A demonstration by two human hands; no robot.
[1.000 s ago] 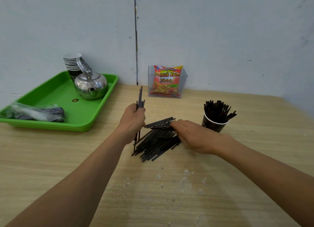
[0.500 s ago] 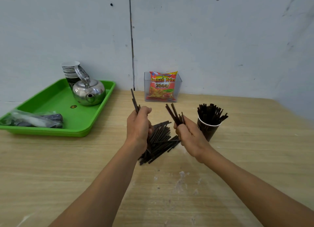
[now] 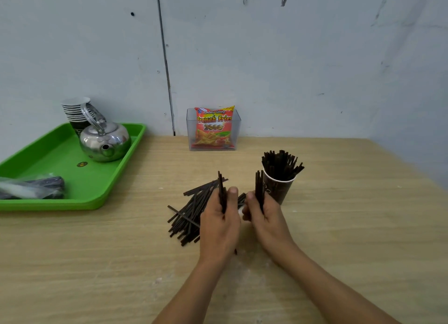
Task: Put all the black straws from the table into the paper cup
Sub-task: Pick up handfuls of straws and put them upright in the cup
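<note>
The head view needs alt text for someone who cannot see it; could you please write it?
The left hand and right hand each grip a few black straws upright over the straw pile on the wooden table, beside the paper cup packed with straws.

Left hand (image 3: pixel 219 224) covered the near-right part of the straw pile (image 3: pixel 191 214); count under it unknown. Lower ends of the left-hand straws (image 3: pixel 221 185) were buried in the fist. Same for the right-hand straws (image 3: pixel 259 183) in the right hand (image 3: pixel 263 217). Most of that hand's fingers were out of sight behind it.

Paper cup (image 3: pixel 278 190) just beyond the right hand: lower left wall blocked by hand and straws, print unreadable. Cup straws (image 3: pixel 281 163): bottoms hidden by the wall.

Far left of the left hand, the green tray (image 3: pixel 97 190) and plastic bag (image 3: pixel 29 188) were cut by the frame edge; bag contents blurred. Cup stack (image 3: pixel 75 108) was partly behind the kettle (image 3: pixel 105 142). Tray sticker (image 3: pixel 82 164) was too small to read. Both forearms ran off the bottom edge.
</note>
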